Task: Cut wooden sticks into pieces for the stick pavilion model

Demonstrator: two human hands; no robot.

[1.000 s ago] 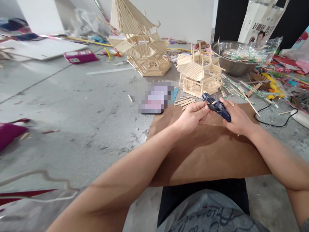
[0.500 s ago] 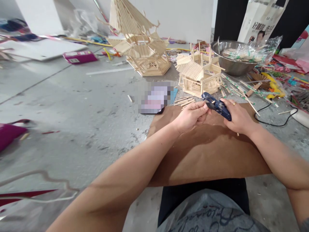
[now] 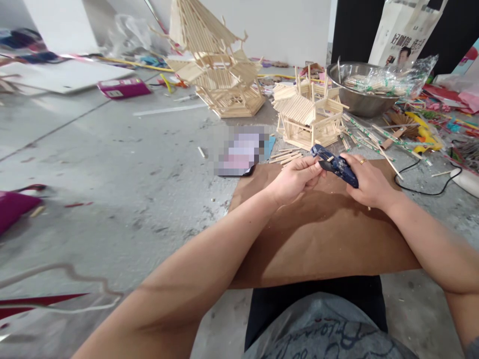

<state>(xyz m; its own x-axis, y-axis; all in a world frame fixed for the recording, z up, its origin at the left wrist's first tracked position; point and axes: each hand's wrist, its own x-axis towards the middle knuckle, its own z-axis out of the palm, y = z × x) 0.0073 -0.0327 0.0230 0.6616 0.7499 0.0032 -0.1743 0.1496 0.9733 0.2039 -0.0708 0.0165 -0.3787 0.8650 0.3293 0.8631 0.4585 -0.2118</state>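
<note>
My left hand [image 3: 295,180] is closed in a pinch at the near side of a dark blue hand cutter [image 3: 346,172]. A short pale wooden stick [image 3: 330,158] shows across the tool, its other end apparently inside my left fingers. The black part of the cutter [image 3: 326,165] touches my left fingertips. Wrapped round the blue handle is my right hand [image 3: 368,180], with a ring on one finger. A small stick end [image 3: 369,208] shows below that hand. Both hands are above a brown paper sheet [image 3: 322,244]. Several cut sticks [image 3: 288,155] lie just beyond my left hand.
Two stick-built models stand behind: a tall pagoda [image 3: 224,70] and a lower structure [image 3: 310,114]. A phone [image 3: 241,152] lies left of the paper. On the right are a metal bowl [image 3: 368,102], wrapped sticks [image 3: 370,137] and a black cord [image 3: 426,192].
The cutter has shifted very slightly up and left, and the pale stick across it shows a little more. Both hands keep their grip in nearly the same place.
</note>
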